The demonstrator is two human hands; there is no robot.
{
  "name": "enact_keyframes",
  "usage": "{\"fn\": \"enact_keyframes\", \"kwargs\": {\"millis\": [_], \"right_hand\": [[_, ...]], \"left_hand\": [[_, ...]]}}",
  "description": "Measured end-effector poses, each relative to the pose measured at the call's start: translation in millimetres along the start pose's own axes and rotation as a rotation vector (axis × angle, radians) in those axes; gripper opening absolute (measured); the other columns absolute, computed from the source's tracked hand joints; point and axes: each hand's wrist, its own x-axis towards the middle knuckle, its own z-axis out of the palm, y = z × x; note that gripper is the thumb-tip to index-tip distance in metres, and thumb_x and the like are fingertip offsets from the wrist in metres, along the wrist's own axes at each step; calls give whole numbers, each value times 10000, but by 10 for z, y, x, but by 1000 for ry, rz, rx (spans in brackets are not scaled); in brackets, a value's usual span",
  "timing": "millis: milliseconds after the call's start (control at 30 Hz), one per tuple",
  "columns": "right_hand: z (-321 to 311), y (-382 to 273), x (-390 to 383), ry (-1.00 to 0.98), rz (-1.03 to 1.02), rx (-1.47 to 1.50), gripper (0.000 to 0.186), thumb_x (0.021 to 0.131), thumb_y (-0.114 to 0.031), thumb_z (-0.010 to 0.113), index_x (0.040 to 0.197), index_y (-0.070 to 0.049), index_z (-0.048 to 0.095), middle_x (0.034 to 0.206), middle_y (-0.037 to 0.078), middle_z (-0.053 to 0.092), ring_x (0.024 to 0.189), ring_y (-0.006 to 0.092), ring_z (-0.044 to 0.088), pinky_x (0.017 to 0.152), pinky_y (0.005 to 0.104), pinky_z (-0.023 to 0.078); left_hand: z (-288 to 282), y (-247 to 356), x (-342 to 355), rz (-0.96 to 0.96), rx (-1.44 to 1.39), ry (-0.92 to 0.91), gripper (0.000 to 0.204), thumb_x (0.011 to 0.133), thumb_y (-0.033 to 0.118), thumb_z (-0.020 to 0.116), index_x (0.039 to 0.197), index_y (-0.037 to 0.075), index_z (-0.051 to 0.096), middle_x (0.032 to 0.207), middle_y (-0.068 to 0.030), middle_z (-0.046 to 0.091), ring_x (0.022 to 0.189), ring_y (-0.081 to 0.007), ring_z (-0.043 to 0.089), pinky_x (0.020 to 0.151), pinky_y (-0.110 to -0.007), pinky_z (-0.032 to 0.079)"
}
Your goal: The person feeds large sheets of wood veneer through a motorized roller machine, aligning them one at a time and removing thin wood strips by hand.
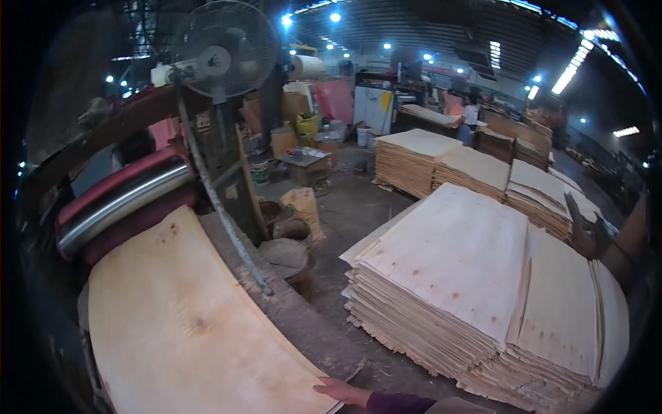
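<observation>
A long, pale wood veneer sheet (200, 324) with knots slopes across the lower left. Its far end lies at the red and shiny metal rollers (127, 203) of a machine. My right hand (339, 390), in a purple sleeve, comes in from the lower edge and is closed on the sheet's near right edge. Some of its fingers are hidden. My left hand is out of view. To the right stands a large stack of veneer sheets (448, 259), its top sheet slightly askew. Narrower veneer sheets (562, 303) lie beside it.
A dark shape like a gloved hand (592, 231) shows at the right rim, apparently not mine. A fan (219, 58) stands above the machine. A slanting metal bar (221, 203), buckets (293, 231) and a sack (302, 207) are beyond the sheet. Further veneer stacks (414, 165) and a person (469, 117) are behind.
</observation>
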Motion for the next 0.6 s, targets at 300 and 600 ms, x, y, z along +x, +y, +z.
{"fn": "enact_keyframes", "kwargs": {"millis": [300, 600], "right_hand": [[-45, 21, -44, 68, -60, -154, 558, 961, -315, 554, 1397, -3, 400, 1314, 95, 541, 1163, 151, 508, 986, 298, 408], [-98, -128, -202, -74, 69, 167, 501, 956, -234, 567, 1352, 27, 407, 1224, 125, 580, 1084, 204, 587, 936, 346, 481]], "left_hand": [[716, 825, -298, 21, -98, 15, 434, 908, 97, 593, 1275, -83, 447, 1089, -166, 613, 931, -206, 558, 799, -315, 473], [683, 789, -545, 328, 906, 85, 601, 903, 196, 637, 1402, -20, 380, 1178, -141, 590, 1079, -203, 553, 864, -345, 494]]}}
